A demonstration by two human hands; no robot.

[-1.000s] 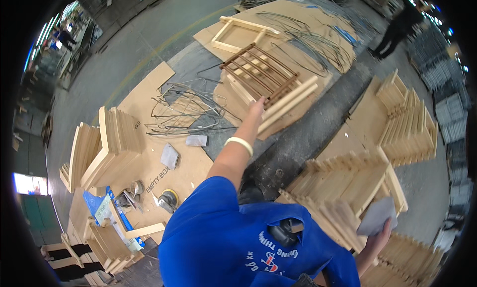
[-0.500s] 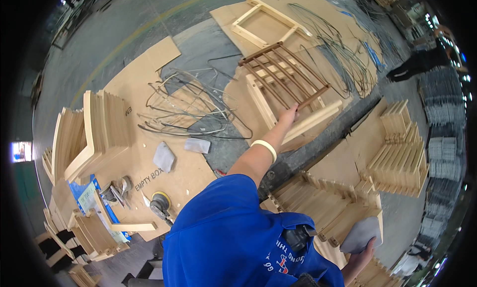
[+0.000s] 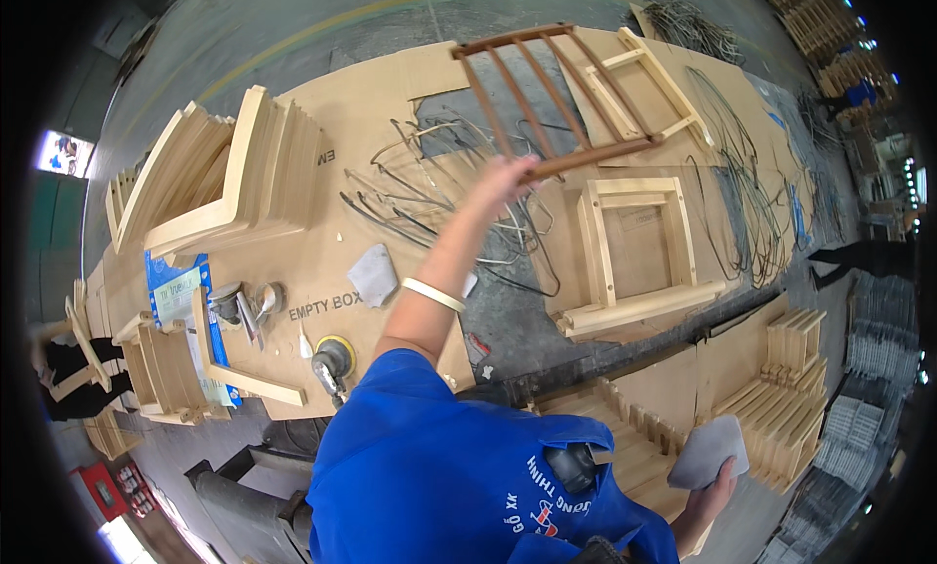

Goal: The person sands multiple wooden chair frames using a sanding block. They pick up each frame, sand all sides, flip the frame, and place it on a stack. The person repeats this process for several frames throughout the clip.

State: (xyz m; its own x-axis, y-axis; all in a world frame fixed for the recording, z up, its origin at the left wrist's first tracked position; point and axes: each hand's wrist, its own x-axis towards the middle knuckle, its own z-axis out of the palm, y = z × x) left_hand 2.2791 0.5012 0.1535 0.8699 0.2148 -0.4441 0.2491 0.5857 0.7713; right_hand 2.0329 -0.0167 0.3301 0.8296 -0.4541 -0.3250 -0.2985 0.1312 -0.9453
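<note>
Right hand (image 3: 719, 481) gripping flat grey pad (image 3: 705, 449) by edge; pad probably light, bendy. Left hand (image 3: 509, 177) closed on near-left corner of brown slatted wooden frame (image 3: 595, 158), over tan cardboard sheeting (image 3: 381, 91). Frame likely stiff, lightish tbh; rails best hold. Slats point away, far ends leaning left; near-square, long axis unclear.

The left hand (image 3: 512, 177) seemingly lifted the brown rack (image 3: 551, 93) off the nearer pale frame (image 3: 598, 247).

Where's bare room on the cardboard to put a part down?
Widest: bare cardboard between the left wood stack and the held brown rack, beyond the wire tangle. Smaller: inside the nearer pale frame. Crowded: the tangle itself, and the near-left area with sander and L-shaped piece.
</note>
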